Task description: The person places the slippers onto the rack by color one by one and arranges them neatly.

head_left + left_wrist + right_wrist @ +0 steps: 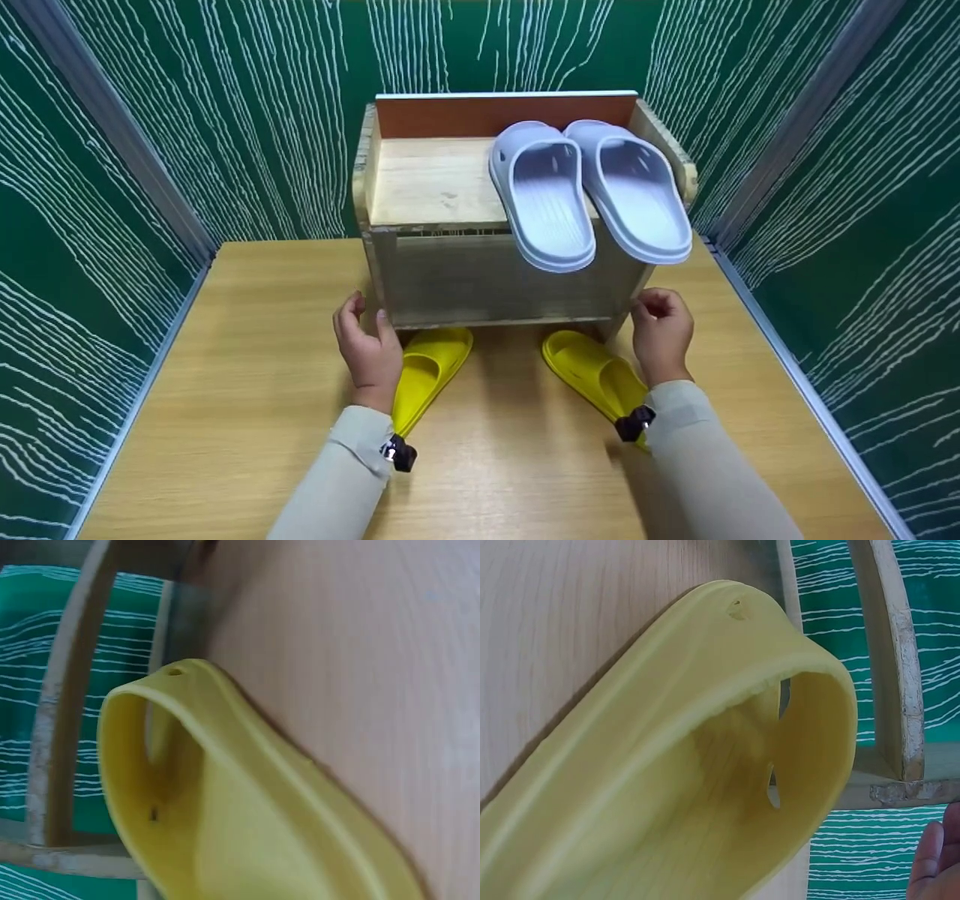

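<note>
My left hand (369,354) is just left of the small wooden shoe rack (435,184), thumb and fingers apart and nothing between them. Its neighbour on the tabletop is a yellow slipper (421,379), partly covered by the wrist. By the rack's right side, my right hand (664,334) has loosely bent fingers and holds nothing visible; whether it touches the wood I cannot tell. A second yellow slipper (592,367) lies beside that wrist. The right wrist view catches a few fingertips (928,859) at the edge. Two pale lavender clogs (553,202) sit on the rack's top, right of centre, heels overhanging the front.
Underneath everything is a light wooden tabletop (247,360). Green panels with white wavy lines (255,112) stand behind and at both sides, with grey metal strips (817,442) along their edges. The rack has a reddish-brown back board (442,116) and raised side boards.
</note>
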Demonstrator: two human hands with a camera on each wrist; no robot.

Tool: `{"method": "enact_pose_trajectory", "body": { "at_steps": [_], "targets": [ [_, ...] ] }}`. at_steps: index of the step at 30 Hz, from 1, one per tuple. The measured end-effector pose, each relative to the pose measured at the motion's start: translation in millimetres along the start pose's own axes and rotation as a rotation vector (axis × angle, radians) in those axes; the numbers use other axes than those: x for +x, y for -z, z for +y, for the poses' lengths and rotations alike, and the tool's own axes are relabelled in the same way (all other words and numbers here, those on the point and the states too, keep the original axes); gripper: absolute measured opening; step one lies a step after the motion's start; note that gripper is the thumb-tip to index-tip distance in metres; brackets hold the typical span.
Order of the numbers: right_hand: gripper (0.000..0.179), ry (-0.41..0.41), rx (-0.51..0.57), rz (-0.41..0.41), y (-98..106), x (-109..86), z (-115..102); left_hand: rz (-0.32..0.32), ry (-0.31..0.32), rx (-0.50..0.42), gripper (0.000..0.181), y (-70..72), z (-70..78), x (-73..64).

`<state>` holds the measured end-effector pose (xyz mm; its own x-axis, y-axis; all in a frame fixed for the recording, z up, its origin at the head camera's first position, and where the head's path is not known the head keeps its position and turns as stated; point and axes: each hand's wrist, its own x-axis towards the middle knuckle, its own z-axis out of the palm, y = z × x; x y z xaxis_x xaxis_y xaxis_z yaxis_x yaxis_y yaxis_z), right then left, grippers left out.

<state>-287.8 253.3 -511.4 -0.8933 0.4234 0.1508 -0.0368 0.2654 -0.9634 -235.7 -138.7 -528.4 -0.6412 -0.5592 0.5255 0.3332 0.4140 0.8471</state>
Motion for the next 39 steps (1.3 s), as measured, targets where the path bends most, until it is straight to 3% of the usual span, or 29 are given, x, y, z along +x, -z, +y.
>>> {"method": "enact_pose_trajectory", "body": {
  "at_steps": [7, 12, 19, 27, 39],
  "targets": [
    [0.011, -0.014, -0.007, -0.014, 2, -0.2, -1, -0.017, 0.044, 0.021, 0.035, -5.4, -8.2, -5.9],
    [0.013, -0.025, -0.012, -0.024, 4, -0.5, -1, -0.031, 0.113, 0.007, 0.032, -8.2, -10.5, -8.1],
    [0.018, 0.041, -0.014, -0.038, 4, -2.6, 5, -0.015, 0.120, -0.005, 0.022, -9.6, -15.6, -6.8],
    [0.023, 0.045, -0.012, -0.051, 12, -10.6, 7, -0.037, 0.183, 0.010, 0.018, -11.5, -16.1, -6.2],
    [0.024, 0.153, 0.036, -0.032, 33, -22.0, 2, -0.079, 0.243, 0.005, 0.020, -10.9, -16.3, -7.2]
  ]
}}
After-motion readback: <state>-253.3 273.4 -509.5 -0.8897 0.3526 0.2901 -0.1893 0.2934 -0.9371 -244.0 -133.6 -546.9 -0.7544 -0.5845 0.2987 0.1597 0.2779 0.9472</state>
